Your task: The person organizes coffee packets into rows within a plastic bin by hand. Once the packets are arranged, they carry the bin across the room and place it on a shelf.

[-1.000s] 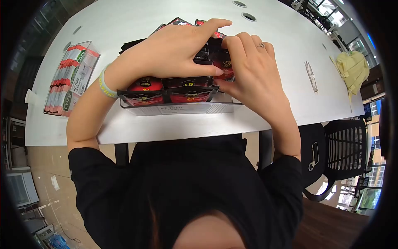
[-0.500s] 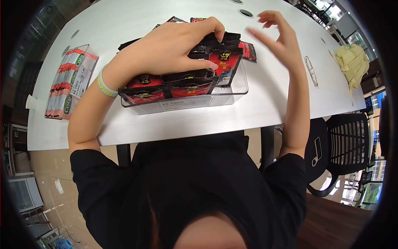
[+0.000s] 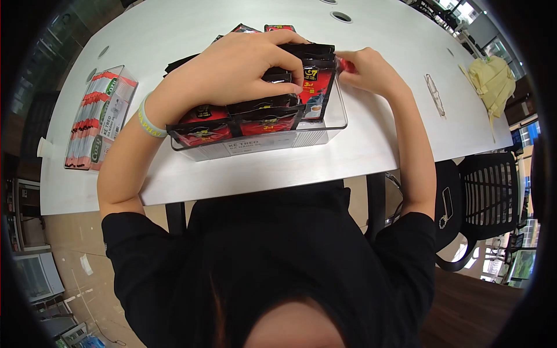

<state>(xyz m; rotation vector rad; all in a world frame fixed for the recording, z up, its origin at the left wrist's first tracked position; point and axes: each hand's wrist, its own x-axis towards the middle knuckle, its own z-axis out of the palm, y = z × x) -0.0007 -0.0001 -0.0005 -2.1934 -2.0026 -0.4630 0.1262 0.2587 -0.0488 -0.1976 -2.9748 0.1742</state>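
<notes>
Head view shows red packet (image 3: 348, 65) in right grip (image 3: 372, 71).

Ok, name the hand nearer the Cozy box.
Left. The left hand rests on the G7 packets, right of the Cozy box; the right hand is farther right, past those packets.

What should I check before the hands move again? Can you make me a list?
1. Left hand over the sachets in the clear bin: ok.
2. Right hand at the red sachet beside the bin: ok.
3. Firm right-hand grip: cannot tell, the fingers hide too much.
4. Every sachet inside: not ok, that red one is outside.
5. Enough room inside: cannot tell, hands cover much.
6. Glasses apart from both hands: ok.
</notes>
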